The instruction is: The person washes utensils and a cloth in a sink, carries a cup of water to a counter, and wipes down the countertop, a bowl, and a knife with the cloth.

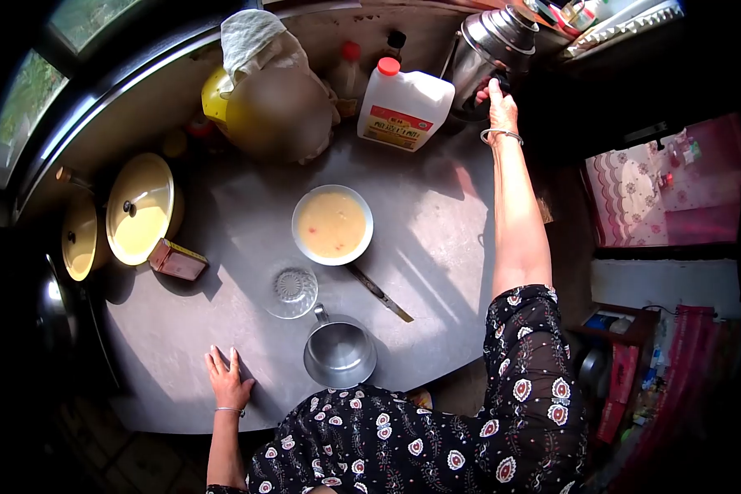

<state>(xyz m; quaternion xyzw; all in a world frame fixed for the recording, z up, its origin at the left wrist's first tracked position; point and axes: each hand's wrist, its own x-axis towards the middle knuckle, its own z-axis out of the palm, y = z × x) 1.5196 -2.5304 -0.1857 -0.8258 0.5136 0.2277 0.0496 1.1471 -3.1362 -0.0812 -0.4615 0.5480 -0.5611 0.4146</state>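
At the far right corner of the grey table, my right hand (500, 111) is wrapped round the handle of a shiny metal thermos flask (479, 62), the arm stretched out fully. My left hand (229, 383) lies on the tabletop near the front edge, fingers spread, holding nothing. Close in front of my body stands a metal mug (340, 356), its handle pointing away from me. Beyond it are a clear glass dish (293, 292) and a white bowl (302, 244) of pale yellow soupy food. A narrow knife-like tool (380, 293) lies beside the bowl.
A white jug with a red cap (407, 103) stands left of the flask, near dark bottles. Farther left are a cloth-covered item (255, 41), two yellow lidded pots (141, 210) and a small box (178, 259). A patterned pink cloth (667, 185) is at right.
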